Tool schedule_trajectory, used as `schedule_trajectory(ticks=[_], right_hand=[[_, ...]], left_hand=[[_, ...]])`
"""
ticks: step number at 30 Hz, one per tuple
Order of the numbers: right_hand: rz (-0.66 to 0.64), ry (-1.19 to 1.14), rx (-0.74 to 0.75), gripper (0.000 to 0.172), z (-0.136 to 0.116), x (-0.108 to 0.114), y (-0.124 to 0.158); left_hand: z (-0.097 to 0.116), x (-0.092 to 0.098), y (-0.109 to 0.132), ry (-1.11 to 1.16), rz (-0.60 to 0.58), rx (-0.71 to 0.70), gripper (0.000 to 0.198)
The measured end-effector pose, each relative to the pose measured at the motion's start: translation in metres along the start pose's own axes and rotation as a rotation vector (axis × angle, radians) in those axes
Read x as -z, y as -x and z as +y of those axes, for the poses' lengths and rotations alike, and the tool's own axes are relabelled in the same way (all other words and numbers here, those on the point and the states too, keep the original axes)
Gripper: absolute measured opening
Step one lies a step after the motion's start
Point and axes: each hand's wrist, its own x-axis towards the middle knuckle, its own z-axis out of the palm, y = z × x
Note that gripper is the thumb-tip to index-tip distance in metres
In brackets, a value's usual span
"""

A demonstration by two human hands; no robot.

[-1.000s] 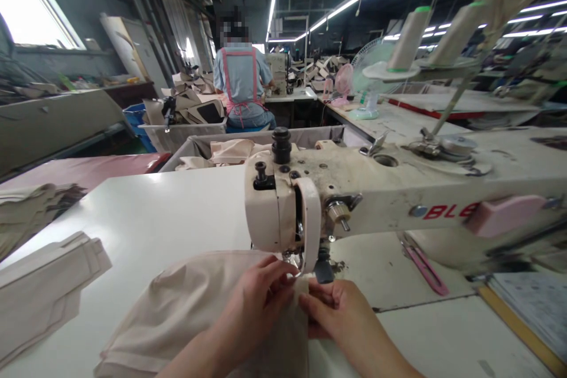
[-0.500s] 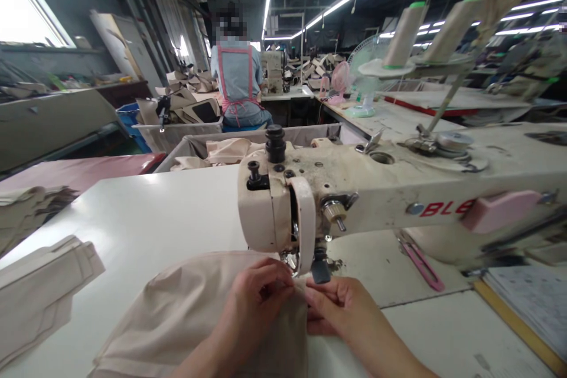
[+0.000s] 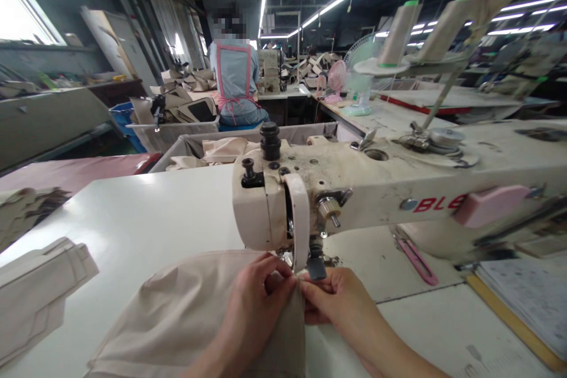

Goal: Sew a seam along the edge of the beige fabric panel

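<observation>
A beige fabric piece [image 3: 177, 307] lies on the white table in front of the sewing machine [image 3: 261, 207], its right edge running up to the needle area. My left hand [image 3: 261, 295] pinches the fabric near that edge, just below the machine head. Close beside it, my right hand [image 3: 328, 295] grips the same edge between thumb and fingers, under the small dark grey guard [image 3: 316, 269]. The fingertips of both hands nearly meet. The needle and presser foot are mostly hidden behind the white lever cover and my fingers.
Folded beige pieces [image 3: 39, 295] lie at the left on the table. Pink-handled snips [image 3: 416, 260] rest on the machine bed, with a paper-covered board [image 3: 522, 301] at the right. Thread cones [image 3: 398, 35] stand above. Ahead, a person in an apron [image 3: 234, 77] sits beyond a fabric-filled bin [image 3: 177, 147].
My right hand has shifted slightly up and left, its fingertips closer to my left hand's at the fabric edge. The whole view has moved a little.
</observation>
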Motion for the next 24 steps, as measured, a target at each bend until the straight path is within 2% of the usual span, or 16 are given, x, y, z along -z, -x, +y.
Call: schedule_trajectory(ticks=[7,14,17,19,21,24], right_hand=[[0.042,0.064,0.012,0.019,-0.006,-0.004,0.002],[0.075,0.115,0.003,0.021,-0.009,-0.008,0.000],[0.080,0.163,0.011,0.024,-0.006,-0.009,0.000],[0.122,0.219,0.043,0.021,-0.003,-0.010,0.002],[0.165,0.353,0.180,0.021,0.000,-0.011,0.008],[0.074,0.717,0.503,0.043,0.004,-0.009,0.016]], left_hand=[[0.006,0.003,0.001,-0.077,0.013,-0.012,0.008],[-0.004,0.019,-0.007,-0.087,-0.181,-0.122,0.008],[-0.005,0.022,-0.010,-0.103,-0.204,-0.121,0.009],[-0.005,0.021,-0.011,-0.128,-0.168,-0.115,0.009],[-0.006,0.018,-0.012,-0.160,-0.093,-0.099,0.011],[-0.007,0.015,-0.015,-0.176,0.001,-0.057,0.015]])
